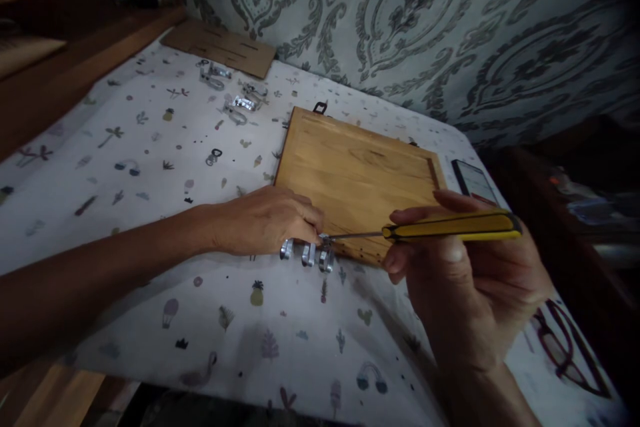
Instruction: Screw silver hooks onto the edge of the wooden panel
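A wooden panel [357,160] with a raised border lies on the patterned cloth. Along its near edge sit three shiny metal hooks, the rightmost one being the metal hook [326,260] at my left fingertips. My left hand [273,217] is closed, its thumb and fingers pressed at that hook over the panel's edge; the exact grip is partly hidden. In my right hand [470,287] is a yellow-and-black screwdriver [455,225], held level with its shaft pointing left. The screwdriver's tip meets the hook by my left fingertips. Small dark holes dot the panel's edge to the right.
More metal hooks [245,103] lie loose at the back left, near a flat piece of cardboard [220,47]. Small black hangers [320,107] show behind the panel. A phone [475,181] lies at the right, and glasses [557,347] rest near the right edge. Patterned wallpaper [400,20] rises behind.
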A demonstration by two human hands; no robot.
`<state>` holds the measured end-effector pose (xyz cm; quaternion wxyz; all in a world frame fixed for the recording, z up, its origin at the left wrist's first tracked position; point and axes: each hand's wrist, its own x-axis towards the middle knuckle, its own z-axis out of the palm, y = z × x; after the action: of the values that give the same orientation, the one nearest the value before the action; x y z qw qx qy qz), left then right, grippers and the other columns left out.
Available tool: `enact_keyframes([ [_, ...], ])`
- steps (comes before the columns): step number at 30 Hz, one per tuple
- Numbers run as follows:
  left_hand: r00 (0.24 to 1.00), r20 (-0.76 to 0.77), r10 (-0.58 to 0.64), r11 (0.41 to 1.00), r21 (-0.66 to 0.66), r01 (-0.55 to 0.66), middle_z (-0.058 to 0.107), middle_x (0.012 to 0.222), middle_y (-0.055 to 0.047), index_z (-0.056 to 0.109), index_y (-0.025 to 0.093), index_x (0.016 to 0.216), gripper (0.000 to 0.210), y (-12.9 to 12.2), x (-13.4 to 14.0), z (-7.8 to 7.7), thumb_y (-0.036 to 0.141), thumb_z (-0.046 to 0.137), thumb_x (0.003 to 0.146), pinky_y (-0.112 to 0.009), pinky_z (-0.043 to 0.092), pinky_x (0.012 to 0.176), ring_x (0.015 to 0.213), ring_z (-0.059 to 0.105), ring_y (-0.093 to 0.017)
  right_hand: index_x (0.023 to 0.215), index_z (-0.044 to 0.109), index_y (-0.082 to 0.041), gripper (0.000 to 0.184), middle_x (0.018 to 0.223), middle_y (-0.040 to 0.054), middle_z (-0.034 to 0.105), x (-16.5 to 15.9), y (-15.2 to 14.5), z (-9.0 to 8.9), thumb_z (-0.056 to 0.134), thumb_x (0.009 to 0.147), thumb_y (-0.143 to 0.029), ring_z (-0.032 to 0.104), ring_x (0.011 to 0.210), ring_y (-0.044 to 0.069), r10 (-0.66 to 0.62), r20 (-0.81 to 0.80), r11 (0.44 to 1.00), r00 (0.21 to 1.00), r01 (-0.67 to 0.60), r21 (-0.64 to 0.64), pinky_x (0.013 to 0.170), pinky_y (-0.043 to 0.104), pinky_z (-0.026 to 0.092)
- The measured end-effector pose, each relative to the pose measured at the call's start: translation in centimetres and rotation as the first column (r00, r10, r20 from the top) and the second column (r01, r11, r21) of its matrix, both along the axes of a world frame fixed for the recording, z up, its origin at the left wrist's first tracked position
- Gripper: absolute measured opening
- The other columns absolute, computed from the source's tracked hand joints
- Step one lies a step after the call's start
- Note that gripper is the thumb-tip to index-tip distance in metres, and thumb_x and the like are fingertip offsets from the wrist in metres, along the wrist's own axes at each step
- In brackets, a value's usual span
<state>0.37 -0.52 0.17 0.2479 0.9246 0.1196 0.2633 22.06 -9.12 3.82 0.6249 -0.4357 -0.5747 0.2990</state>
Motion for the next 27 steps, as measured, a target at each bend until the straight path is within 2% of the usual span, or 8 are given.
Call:
enact_keyframes([
  [3, 0.993, -0.058, -0.101, 0.994, 0.045, 0.104, 0.075, 0.107, -0.008, 0.078, 0.017, 0.089, 0.022, 0.2, -0.1, 0.2, 0.024, 0.06, 0.1, -0.025, 0.051, 0.074, 0.095, 0.07, -0.017, 0.117, 0.075, -0.026, 0.025, 0.096, 0.0049, 0.077, 0.2, -0.1, 0.0, 0.07, 0.092, -0.023, 0.066, 0.047, 0.013, 0.018, 0.011, 0.999, 1.0, -0.018, -0.038, 0.041, 0.03, 0.055],
  [8, 0.995, -0.056, -0.083, 0.996, 0.03, 0.085, 0.075, 0.107, -0.008, 0.077, 0.018, 0.091, 0.021, 0.2, -0.1, 0.2, 0.022, 0.059, 0.101, -0.025, 0.051, 0.074, 0.094, 0.07, -0.016, 0.093, 0.073, -0.018, 0.008, 0.103, 0.0054, 0.077, 0.3, -0.4, 0.0, 0.075, 0.088, -0.023, 0.061, 0.041, 0.008, -0.018, 0.052, 1.0, 0.998, 0.019, -0.002, 0.035, 0.025, 0.048],
  [10, 0.996, -0.051, -0.079, 0.996, 0.032, 0.081, 0.075, 0.106, -0.009, 0.077, 0.018, 0.092, 0.023, 0.1, -0.1, 0.3, 0.021, 0.056, 0.102, -0.025, 0.051, 0.074, 0.092, 0.07, -0.016, 0.089, 0.068, -0.018, 0.011, 0.102, 0.0047, 0.078, 0.2, -0.3, 0.0, 0.077, 0.087, -0.023, 0.059, 0.039, 0.007, -0.031, 0.049, 1.0, 0.998, 0.031, 0.002, 0.033, 0.023, 0.046],
  [15, 0.995, -0.063, -0.077, 0.993, 0.08, 0.082, 0.075, 0.111, -0.01, 0.075, 0.015, 0.103, 0.035, 0.1, -0.2, 0.6, 0.01, 0.041, 0.103, -0.029, 0.054, 0.078, 0.093, 0.07, -0.018, 0.095, 0.063, -0.021, 0.019, 0.092, 0.0011, 0.079, 0.1, 0.1, 0.3, 0.078, 0.086, -0.029, 0.066, 0.045, 0.009, 0.104, -0.02, 0.994, 0.994, -0.104, -0.033, 0.041, 0.02, 0.054],
  [19, 0.993, -0.087, -0.076, 0.988, 0.128, 0.087, 0.076, 0.113, -0.008, 0.074, 0.019, 0.11, 0.034, 0.1, -0.2, 0.9, 0.009, 0.042, 0.101, -0.031, 0.057, 0.088, 0.102, 0.071, -0.018, 0.113, 0.066, -0.022, 0.026, 0.096, 0.0025, 0.077, 0.0, 0.3, 0.4, 0.073, 0.091, -0.035, 0.07, 0.053, 0.009, 0.214, -0.116, 0.972, 0.97, -0.224, -0.077, 0.047, 0.02, 0.058],
  [21, 0.992, -0.113, -0.061, 0.99, 0.122, 0.075, 0.075, 0.115, -0.008, 0.074, 0.019, 0.112, 0.036, 0.2, -0.2, 1.1, 0.01, 0.04, 0.103, -0.029, 0.058, 0.087, 0.101, 0.072, -0.017, 0.112, 0.068, -0.021, 0.026, 0.096, 0.0031, 0.075, -0.1, 0.3, 0.3, 0.072, 0.091, -0.036, 0.07, 0.054, 0.008, 0.255, -0.161, 0.956, 0.953, -0.274, -0.104, 0.048, 0.019, 0.057],
  [24, 0.992, -0.116, -0.042, 0.988, 0.143, 0.058, 0.076, 0.113, -0.008, 0.075, 0.02, 0.112, 0.036, 0.1, -0.2, 1.1, 0.015, 0.04, 0.104, -0.031, 0.058, 0.09, 0.102, 0.073, -0.018, 0.101, 0.067, -0.019, 0.026, 0.075, -0.0004, 0.071, -0.2, 0.6, 0.2, 0.074, 0.089, -0.041, 0.066, 0.05, 0.009, 0.269, -0.199, 0.943, 0.943, -0.3, -0.147, 0.046, 0.02, 0.055],
  [27, 0.995, -0.084, -0.051, 0.988, 0.143, 0.063, 0.076, 0.112, -0.009, 0.075, 0.02, 0.113, 0.037, 0.1, -0.1, 0.8, 0.021, 0.039, 0.106, -0.032, 0.059, 0.09, 0.101, 0.073, -0.019, 0.091, 0.06, -0.02, 0.03, 0.057, -0.0068, 0.061, -0.3, 1.0, 0.5, 0.078, 0.083, -0.042, 0.06, 0.043, 0.009, 0.247, -0.218, 0.941, 0.944, -0.287, -0.178, 0.042, 0.018, 0.049],
])
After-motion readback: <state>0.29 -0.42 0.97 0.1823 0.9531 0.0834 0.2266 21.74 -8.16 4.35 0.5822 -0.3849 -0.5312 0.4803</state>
